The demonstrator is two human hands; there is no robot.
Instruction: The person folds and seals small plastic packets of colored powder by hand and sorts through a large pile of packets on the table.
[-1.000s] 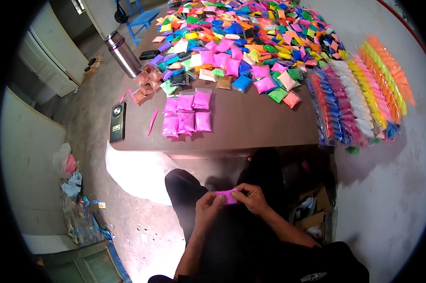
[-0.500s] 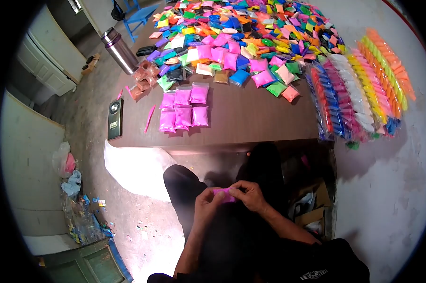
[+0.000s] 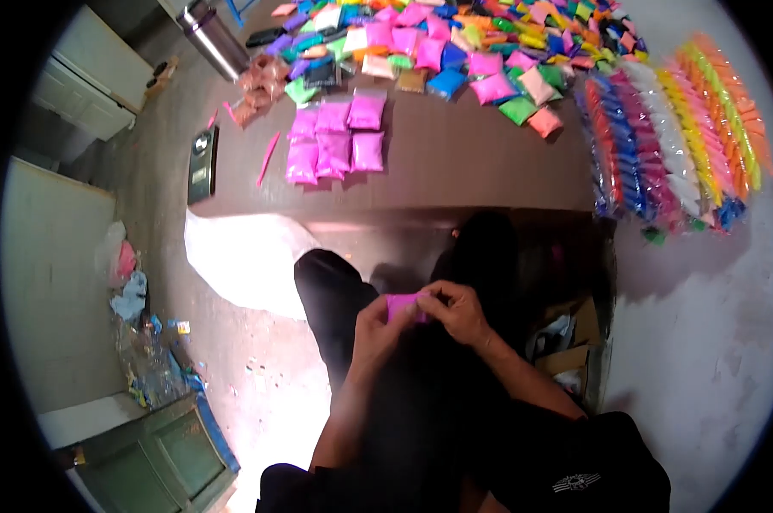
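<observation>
Above my lap, a small pink packet [image 3: 403, 305] is held between both hands. My left hand [image 3: 375, 332] is closed on its left side, thumb along the near edge. My right hand [image 3: 457, 313] pinches the right end with thumb and fingertips. Both hands are in front of the table edge. On the table beyond them lie several similar pink packets [image 3: 334, 152] in clear bags, set close together in two rows. A thin pink strip [image 3: 268, 159] lies to their left.
A big heap of colourful packets [image 3: 429, 53] covers the table's [image 3: 472, 175] far side. Long bags of coloured packets [image 3: 652, 141] lie at the right. A phone [image 3: 202, 164], brown packets [image 3: 260, 90] and a steel flask [image 3: 215, 41] are at the left. Cardboard boxes [image 3: 579, 346] stand below.
The view has tilted down, so the table sits higher in the frame. Both hands still hold the pink packet, and more of its surface shows between them.
</observation>
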